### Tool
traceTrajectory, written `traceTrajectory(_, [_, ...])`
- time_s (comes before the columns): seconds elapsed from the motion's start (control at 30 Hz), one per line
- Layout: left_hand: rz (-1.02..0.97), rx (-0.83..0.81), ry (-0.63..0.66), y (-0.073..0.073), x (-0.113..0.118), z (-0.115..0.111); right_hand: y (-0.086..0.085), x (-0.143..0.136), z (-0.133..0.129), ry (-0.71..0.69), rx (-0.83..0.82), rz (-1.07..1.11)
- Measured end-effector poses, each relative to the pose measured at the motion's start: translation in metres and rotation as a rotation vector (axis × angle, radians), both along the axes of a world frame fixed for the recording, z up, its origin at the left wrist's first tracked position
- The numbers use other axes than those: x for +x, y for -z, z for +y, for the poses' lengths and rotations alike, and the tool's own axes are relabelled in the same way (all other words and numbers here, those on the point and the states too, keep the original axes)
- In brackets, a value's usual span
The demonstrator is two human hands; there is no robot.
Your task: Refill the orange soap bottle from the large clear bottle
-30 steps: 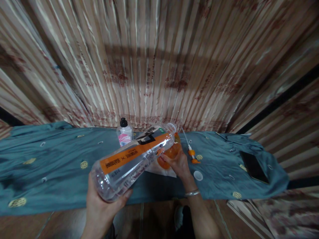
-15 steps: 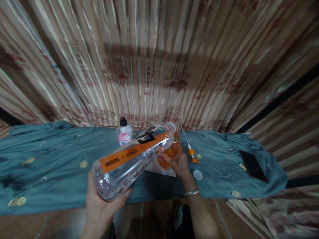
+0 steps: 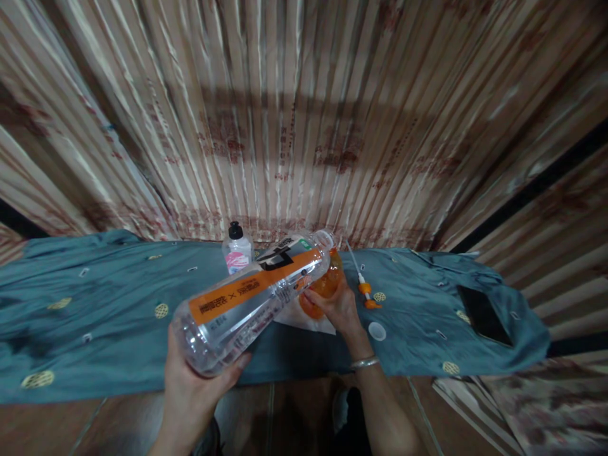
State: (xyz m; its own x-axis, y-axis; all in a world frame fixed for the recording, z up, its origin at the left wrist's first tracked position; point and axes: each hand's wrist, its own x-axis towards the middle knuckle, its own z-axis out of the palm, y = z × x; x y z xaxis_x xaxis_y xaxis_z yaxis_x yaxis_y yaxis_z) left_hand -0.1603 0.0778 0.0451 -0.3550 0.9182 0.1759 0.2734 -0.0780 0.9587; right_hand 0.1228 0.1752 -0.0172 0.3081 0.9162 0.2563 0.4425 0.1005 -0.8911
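My left hand [image 3: 202,380] grips the base of a large clear plastic bottle [image 3: 256,291] with an orange and grey label. The bottle is tilted, its open mouth pointing up and to the right, over the top of an orange bottle [image 3: 327,285]. My right hand [image 3: 338,310] is wrapped round the orange bottle, which stands on a white sheet [image 3: 304,320]. The clear bottle covers part of the orange one, so I cannot tell whether the mouths touch. To the right lies an orange pump head with a long tube [image 3: 365,290], and nearer me a round white cap [image 3: 377,331].
A bottle with a black cap and pink label [image 3: 237,253] stands behind the clear bottle. On the right a black phone [image 3: 483,315] lies on the teal patterned cloth [image 3: 118,323]. A striped curtain [image 3: 285,126] hangs right behind the table.
Both hands keep their hold, and the clear bottle stays tilted over the orange one. Its mouth has shifted only very slightly; everything else lies as before.
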Motion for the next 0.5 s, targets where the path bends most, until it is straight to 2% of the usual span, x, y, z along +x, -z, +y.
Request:
traceTrajectory(0.37, [-0.041,0.023,-0.017,-0.003,0.009,0.003,-0.005,0.001,0.001,-0.015,-0.047,-0.011])
traceTrajectory(0.5, [-0.041,0.111,-0.096,0.001,0.019,0.001,-0.004,0.001,0.002,-0.019,-0.045,-0.01])
